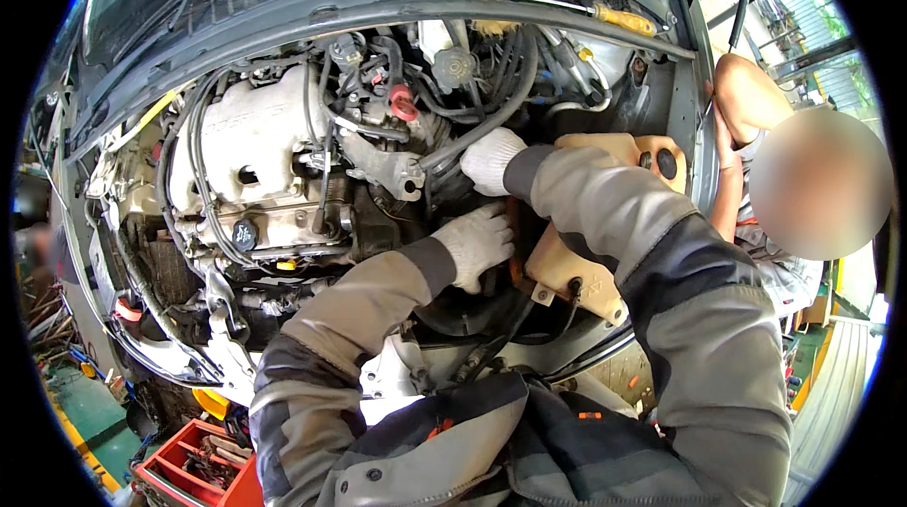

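Note:
Both my hands wear white knit gloves and reach into a car's engine bay, on the right side of the engine. My right hand is curled closed beside a thick black hose; what its fingers hold, if anything, is hidden. Just below and left of it, my left hand points to the right with bent fingers, over a dark gap between the engine and a beige plastic reservoir. Its fingertips go down among dark parts, and I cannot make out what they grip. A metal bracket sits left of my hands.
The silver intake manifold fills the left of the bay. A screwdriver with a yellow handle lies along the rear edge. At the right fender a person leans in. A red toolbox stands on the floor at lower left.

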The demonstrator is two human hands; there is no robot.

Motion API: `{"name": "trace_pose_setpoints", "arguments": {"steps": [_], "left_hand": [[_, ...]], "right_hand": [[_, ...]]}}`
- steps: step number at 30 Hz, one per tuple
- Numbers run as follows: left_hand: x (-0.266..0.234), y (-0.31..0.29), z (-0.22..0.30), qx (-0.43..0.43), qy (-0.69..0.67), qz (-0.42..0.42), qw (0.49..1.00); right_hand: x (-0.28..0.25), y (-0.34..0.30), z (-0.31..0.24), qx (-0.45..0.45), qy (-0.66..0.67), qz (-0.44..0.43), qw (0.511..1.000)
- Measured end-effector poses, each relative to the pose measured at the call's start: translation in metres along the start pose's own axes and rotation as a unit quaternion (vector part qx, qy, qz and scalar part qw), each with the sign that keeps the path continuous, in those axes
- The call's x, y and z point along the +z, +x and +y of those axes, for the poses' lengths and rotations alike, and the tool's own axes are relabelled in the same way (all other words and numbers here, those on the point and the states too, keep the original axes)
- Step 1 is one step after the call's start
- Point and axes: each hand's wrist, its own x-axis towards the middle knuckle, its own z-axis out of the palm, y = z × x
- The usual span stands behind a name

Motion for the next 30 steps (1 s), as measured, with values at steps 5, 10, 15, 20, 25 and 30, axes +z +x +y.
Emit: {"name": "trace_pose_setpoints", "arguments": {"steps": [5, 10, 15, 20, 25, 30], "left_hand": [[0.014, -0.007, -0.008, 0.024, -0.044, -0.008, 0.999], [0.018, -0.013, -0.005, 0.005, -0.044, 0.009, 0.999], [0.009, -0.016, -0.005, -0.008, -0.043, -0.029, 0.999], [0.011, -0.018, -0.004, 0.011, -0.048, 0.039, 0.998], [0.025, -0.019, -0.007, -0.004, -0.053, 0.07, 0.996], [0.021, -0.01, -0.022, 0.057, -0.061, 0.158, 0.984]], "right_hand": [[-0.001, 0.0, 0.008, -0.015, 0.053, -0.06, 0.997], [-0.02, -0.005, 0.004, 0.099, 0.089, -0.091, 0.987], [-0.001, 0.016, 0.02, 0.163, 0.148, -0.14, 0.965], [0.067, 0.071, 0.059, 0.023, -0.015, -0.272, 0.962], [0.024, 0.049, 0.035, -0.022, -0.003, -0.184, 0.983], [0.017, 0.037, 0.031, -0.006, -0.053, -0.174, 0.983]]}}
